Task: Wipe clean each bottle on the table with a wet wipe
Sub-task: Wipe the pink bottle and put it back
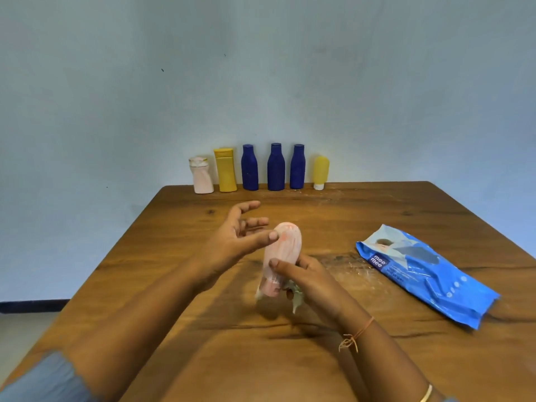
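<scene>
Pink bottle (281, 253): held above the middle of the wooden tabletop (377, 358), cap end down toward the person, rounded base pointing away and up.
Right hand (307, 275): its fingers are wrapped around the lower half of the pink bottle, thumb across the front; a crumpled wet wipe (294, 294) sticks out under the palm beside the cap.
Left hand (235, 242): fingers spread wide and holding nothing; only the thumb tip touches the upper part of the pink bottle.
Row at the back edge: pale pink bottle (201, 176), yellow bottle (225, 169), three dark blue bottles (249, 167) (275, 167) (297, 166) and a yellow tube (320, 172) standing on its white cap, all upright near the wall.
Wipes pack (426, 271): blue, lying flat on the tabletop to the right, well apart from the hands.
Progress: judging by the layout, one bottle is being wiped now; six stand in the row, and I cannot tell which of them are already clean.
Tabletop surface: smears of whitish residue show between the hands and the pack.
</scene>
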Available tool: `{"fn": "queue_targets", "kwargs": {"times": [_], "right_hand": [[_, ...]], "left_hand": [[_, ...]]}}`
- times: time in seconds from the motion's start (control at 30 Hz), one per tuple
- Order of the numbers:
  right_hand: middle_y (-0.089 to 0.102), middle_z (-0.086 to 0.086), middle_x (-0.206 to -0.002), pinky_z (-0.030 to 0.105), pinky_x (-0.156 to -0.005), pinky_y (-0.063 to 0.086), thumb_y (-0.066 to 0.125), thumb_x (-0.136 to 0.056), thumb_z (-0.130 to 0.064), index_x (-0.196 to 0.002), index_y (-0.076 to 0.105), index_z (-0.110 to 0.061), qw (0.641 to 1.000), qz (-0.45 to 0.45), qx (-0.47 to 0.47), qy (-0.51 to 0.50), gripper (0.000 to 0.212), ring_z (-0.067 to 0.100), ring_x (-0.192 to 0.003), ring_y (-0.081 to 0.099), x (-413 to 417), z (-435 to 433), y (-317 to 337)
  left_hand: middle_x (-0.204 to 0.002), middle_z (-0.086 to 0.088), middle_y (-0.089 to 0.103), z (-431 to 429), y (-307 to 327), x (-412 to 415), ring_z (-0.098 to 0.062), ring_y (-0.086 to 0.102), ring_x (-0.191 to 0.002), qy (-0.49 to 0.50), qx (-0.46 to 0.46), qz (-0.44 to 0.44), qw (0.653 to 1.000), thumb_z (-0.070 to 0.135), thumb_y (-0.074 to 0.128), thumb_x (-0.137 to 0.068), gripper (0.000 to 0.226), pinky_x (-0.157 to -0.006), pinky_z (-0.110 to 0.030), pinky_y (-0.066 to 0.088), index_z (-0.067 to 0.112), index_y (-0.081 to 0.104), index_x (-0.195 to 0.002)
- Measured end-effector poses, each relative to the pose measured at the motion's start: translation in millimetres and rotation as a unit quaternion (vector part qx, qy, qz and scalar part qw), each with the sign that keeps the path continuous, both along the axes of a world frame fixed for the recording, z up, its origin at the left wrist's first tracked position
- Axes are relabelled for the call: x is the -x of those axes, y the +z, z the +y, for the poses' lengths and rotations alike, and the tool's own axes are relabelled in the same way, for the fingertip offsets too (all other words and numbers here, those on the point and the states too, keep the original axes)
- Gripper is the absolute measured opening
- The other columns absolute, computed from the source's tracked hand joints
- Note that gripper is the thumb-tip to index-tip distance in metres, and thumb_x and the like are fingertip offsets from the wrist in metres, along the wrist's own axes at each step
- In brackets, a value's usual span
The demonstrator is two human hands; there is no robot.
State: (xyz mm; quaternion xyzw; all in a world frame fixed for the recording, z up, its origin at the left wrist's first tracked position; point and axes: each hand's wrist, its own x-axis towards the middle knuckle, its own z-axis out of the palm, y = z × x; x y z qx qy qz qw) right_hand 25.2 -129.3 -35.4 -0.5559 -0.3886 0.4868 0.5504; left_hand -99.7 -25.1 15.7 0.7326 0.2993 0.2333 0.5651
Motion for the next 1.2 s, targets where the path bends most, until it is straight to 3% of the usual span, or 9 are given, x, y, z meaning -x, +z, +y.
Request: {"fn": "queue_targets", "kwargs": {"times": [0.07,0.13,0.33,0.5,0.67,0.73,0.83,1.03,1.2], "right_hand": [[0.070,0.013,-0.094,0.035,-0.069,0.056,0.059,-0.089,-0.021,-0.109,0.061,-0.007,0.995,0.093,0.003,-0.044,0.025,0.025,-0.083,0.068,2.7,1.7,-2.2],[0.067,0.011,-0.084,0.025,-0.052,0.046,0.059,-0.089,-0.022,-0.104,0.061,-0.005,0.990,0.110,0.012,-0.086,0.023,0.017,-0.067,0.063,5.8,2.7,-2.9],[0.070,0.019,-0.089,0.041,-0.069,0.053,0.058,-0.089,-0.023,-0.105,0.059,-0.004,0.984,0.165,0.029,-0.068,0.025,0.035,-0.077,0.068,16.7,3.0,-7.2],[0.066,0.017,-0.087,0.025,-0.051,0.046,0.055,-0.090,-0.018,-0.113,0.055,0.005,0.975,0.207,0.060,-0.054,0.033,0.017,-0.058,0.060,20.6,6.3,-14.9],[0.063,0.018,-0.086,0.027,-0.047,0.047,0.045,-0.089,-0.001,-0.111,0.054,0.004,0.966,0.228,0.087,-0.088,0.024,0.018,-0.058,0.058,10.8,3.9,-16.5],[0.060,0.019,-0.089,0.024,-0.040,0.043,0.043,-0.088,0.003,-0.105,0.056,-0.001,0.959,0.194,0.090,-0.187,0.022,0.018,-0.052,0.053,3.1,4.4,-15.4],[0.057,0.011,-0.071,0.019,-0.036,0.034,0.044,-0.088,0.003,-0.088,0.056,-0.007,0.954,0.114,0.067,-0.268,0.016,0.015,-0.049,0.047,-4.6,4.5,-7.0],[0.066,0.002,-0.082,0.017,-0.052,0.047,0.045,-0.089,0.001,-0.082,0.061,-0.011,0.974,-0.096,-0.010,-0.204,0.022,0.010,-0.067,0.061,8.4,5.2,12.4],[0.067,0.000,-0.097,0.032,-0.073,0.052,0.047,-0.085,-0.001,-0.096,0.067,-0.011,0.946,-0.312,0.059,-0.067,0.024,0.016,-0.083,0.062,18.2,16.3,-1.7]], "left_hand": [[-0.129,0.010,0.045,-12.5,-14.8,10.6,-0.008,0.045,-0.117,0.023,-0.023,0.011,0.999,0.053,0.083,-0.047,0.100,-0.098,-0.032,0.045,0.041,0.028,-0.130],[-0.124,0.014,0.045,-27.2,-37.3,18.6,-0.004,0.044,-0.114,0.058,-0.049,0.019,0.997,0.045,0.083,-0.048,0.095,-0.095,-0.026,0.044,0.042,0.031,-0.127],[-0.104,0.002,0.061,-47.4,-83.9,23.3,-0.009,0.061,-0.094,0.114,-0.048,-0.046,0.991,0.011,0.085,-0.059,0.061,-0.074,-0.018,0.052,0.028,0.051,-0.106],[-0.088,-0.001,0.068,-44.9,-94.5,23.6,-0.001,0.066,-0.074,0.158,0.004,-0.113,0.981,-0.005,0.076,-0.065,0.039,-0.063,-0.014,0.052,0.012,0.059,-0.096],[-0.095,-0.003,0.069,-35.5,-99.9,32.7,-0.004,0.068,-0.079,0.208,0.032,-0.153,0.966,-0.011,0.070,-0.071,0.029,-0.067,-0.013,0.053,0.001,0.060,-0.095],[-0.097,-0.001,0.068,-33.1,-100.8,36.4,-0.006,0.068,-0.081,0.215,0.035,-0.153,0.964,-0.011,0.069,-0.072,0.027,-0.069,-0.014,0.054,0.003,0.060,-0.094],[-0.099,0.001,0.068,-30.5,-104.5,38.4,-0.001,0.067,-0.079,0.206,0.022,-0.133,0.969,-0.008,0.070,-0.072,0.027,-0.071,-0.016,0.054,0.009,0.060,-0.091],[-0.107,0.003,0.065,-30.3,-108.7,38.1,-0.008,0.066,-0.090,0.178,0.022,-0.097,0.979,-0.006,0.072,-0.071,0.030,-0.071,-0.015,0.053,0.014,0.061,-0.091],[-0.107,0.004,0.065,-29.7,-108.5,38.0,-0.002,0.066,-0.087,0.168,0.034,-0.098,0.980,-0.008,0.069,-0.073,0.032,-0.072,-0.014,0.053,0.016,0.062,-0.092]]}}
